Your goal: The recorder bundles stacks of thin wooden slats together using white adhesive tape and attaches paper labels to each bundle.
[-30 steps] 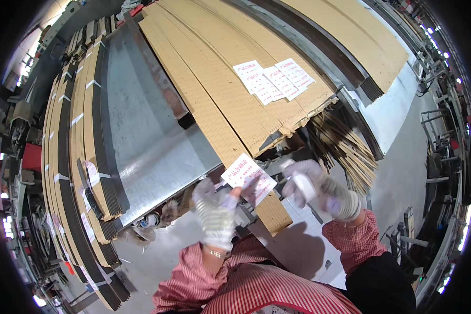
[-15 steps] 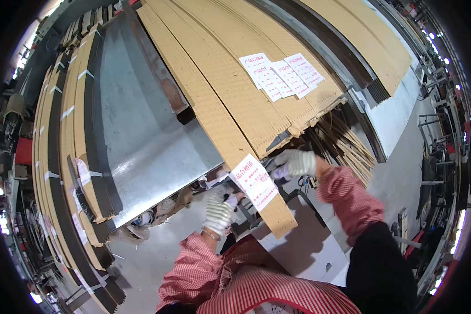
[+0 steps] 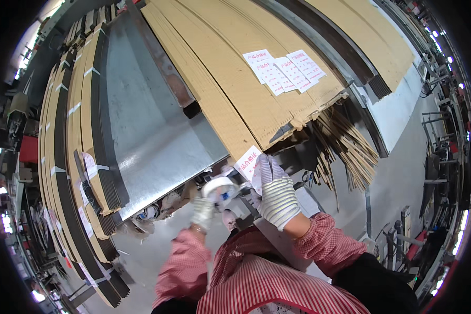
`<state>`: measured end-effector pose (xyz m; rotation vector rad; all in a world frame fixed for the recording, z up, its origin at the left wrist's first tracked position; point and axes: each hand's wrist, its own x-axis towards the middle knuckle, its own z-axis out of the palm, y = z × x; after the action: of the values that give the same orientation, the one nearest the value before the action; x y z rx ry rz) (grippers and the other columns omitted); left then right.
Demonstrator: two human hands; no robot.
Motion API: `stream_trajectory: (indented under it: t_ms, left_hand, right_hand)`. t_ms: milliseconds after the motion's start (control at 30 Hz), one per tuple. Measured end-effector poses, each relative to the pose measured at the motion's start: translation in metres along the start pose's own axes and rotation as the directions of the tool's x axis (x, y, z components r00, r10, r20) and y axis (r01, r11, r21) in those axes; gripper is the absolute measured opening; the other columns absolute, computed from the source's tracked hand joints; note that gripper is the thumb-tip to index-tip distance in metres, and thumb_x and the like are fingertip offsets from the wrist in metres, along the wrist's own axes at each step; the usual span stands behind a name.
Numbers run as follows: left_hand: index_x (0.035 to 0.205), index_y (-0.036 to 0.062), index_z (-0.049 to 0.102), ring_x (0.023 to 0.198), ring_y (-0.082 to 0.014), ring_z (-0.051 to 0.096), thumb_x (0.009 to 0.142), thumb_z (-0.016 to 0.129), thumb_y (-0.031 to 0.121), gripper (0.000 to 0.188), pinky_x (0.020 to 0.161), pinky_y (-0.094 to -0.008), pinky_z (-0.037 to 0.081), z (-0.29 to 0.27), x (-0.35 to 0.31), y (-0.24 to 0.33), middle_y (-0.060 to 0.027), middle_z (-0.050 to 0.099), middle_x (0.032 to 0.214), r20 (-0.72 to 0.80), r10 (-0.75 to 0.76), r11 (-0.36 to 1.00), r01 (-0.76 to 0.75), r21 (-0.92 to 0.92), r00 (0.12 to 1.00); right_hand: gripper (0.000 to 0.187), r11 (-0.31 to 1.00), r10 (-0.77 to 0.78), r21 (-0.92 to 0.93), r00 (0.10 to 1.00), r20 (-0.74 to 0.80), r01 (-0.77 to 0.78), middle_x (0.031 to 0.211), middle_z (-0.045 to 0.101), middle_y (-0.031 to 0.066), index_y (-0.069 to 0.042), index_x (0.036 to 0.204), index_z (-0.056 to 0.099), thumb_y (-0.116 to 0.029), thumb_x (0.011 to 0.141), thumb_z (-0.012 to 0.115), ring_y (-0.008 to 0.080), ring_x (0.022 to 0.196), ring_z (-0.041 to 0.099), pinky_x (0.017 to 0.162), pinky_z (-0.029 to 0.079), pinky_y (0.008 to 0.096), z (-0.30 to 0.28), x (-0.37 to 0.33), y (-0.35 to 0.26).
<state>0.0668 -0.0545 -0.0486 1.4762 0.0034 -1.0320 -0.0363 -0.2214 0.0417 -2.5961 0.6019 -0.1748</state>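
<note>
My right hand (image 3: 278, 196), in a striped white glove, closes round the near end of a long tan cardboard strip (image 3: 234, 133). Its fingers press on a white paper label with red print (image 3: 249, 161) at that end and cover part of it. To its left, my left hand (image 3: 201, 213), also gloved and smeared by motion, holds a roll of white tape (image 3: 221, 190) with a blue patch in its middle. Four more such labels (image 3: 285, 73) lie overlapping on the wide cardboard beyond my hands.
A bare metal sheet (image 3: 157, 136) bears a rusty bar (image 3: 175, 91). Bundles of taped cardboard-covered strips (image 3: 83, 115) stand at the left, with a dark-handled tool (image 3: 86, 183) on them. Thin sticks (image 3: 350, 152) jut out below the wide cardboard at the right.
The strip's end that stuck out toward me is folded down or hidden behind my right hand, which has come left onto the label. The tape roll now shows at my left hand.
</note>
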Motion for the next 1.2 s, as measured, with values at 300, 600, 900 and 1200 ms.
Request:
stream_trajectory:
  t_ms: [300, 600, 900, 1200]
  left_hand:
    - [0.100, 0.0062, 0.059, 0.070, -0.0147, 0.061, 0.082, 0.064, 0.016, 0.021, 0.062, -0.0293, 0.050, 0.115, 0.009, 0.088, -0.0013, 0.063, 0.080, 0.320, 0.366, 0.581, -0.483, 0.654, 0.874]
    - [0.121, 0.0053, 0.044, 0.090, -0.0340, 0.060, 0.070, 0.073, 0.025, 0.062, 0.073, -0.0407, 0.051, 0.110, 0.001, 0.076, -0.0152, 0.055, 0.107, 0.319, 0.634, 0.312, -0.611, 0.727, 0.705]
    - [0.137, 0.0039, 0.025, 0.082, -0.0171, 0.059, 0.086, 0.058, 0.010, 0.061, 0.070, -0.0364, 0.051, 0.115, -0.002, 0.054, -0.0129, 0.059, 0.097, -0.195, 0.435, 0.900, -0.430, 0.068, 0.879]
    - [0.141, 0.0015, 0.020, 0.126, -0.0379, 0.033, 0.082, 0.061, 0.028, 0.076, 0.107, -0.0403, 0.024, 0.089, -0.116, 0.076, -0.0254, 0.031, 0.136, 0.543, 0.021, 0.676, -0.412, 0.611, 0.839]
  right_hand:
    - [0.089, 0.816, 0.046, 0.570, 0.994, 0.096, -0.093, 0.117, 0.053, 0.0164, 0.008, 0.130, 0.032, -0.036, 0.068, 0.079, 0.0303, 0.096, 0.060, 0.097, 0.040, 0.0355, -0.103, 0.003, 0.023]
    - [0.011, 0.969, -0.147, -0.111, 0.881, 0.449, 0.219, 0.072, 0.064, 0.0137, -0.013, 0.076, 0.066, -0.022, 0.072, 0.062, 0.0309, 0.068, 0.064, 0.059, 0.050, 0.0436, -0.078, 0.058, 0.048]
    - [0.045, 0.977, 0.051, 0.174, 0.928, 0.369, -0.123, 0.087, 0.062, 0.0249, 0.003, 0.106, 0.057, -0.037, 0.091, 0.044, 0.0401, 0.084, 0.060, 0.076, 0.048, 0.0450, -0.040, 0.048, 0.051]
    - [0.029, 0.982, 0.067, -0.146, 0.496, 0.866, 0.121, 0.089, 0.065, 0.0127, -0.011, 0.099, 0.064, -0.035, 0.084, 0.058, 0.0309, 0.073, 0.063, 0.067, 0.051, 0.0369, -0.095, -0.054, 0.108]
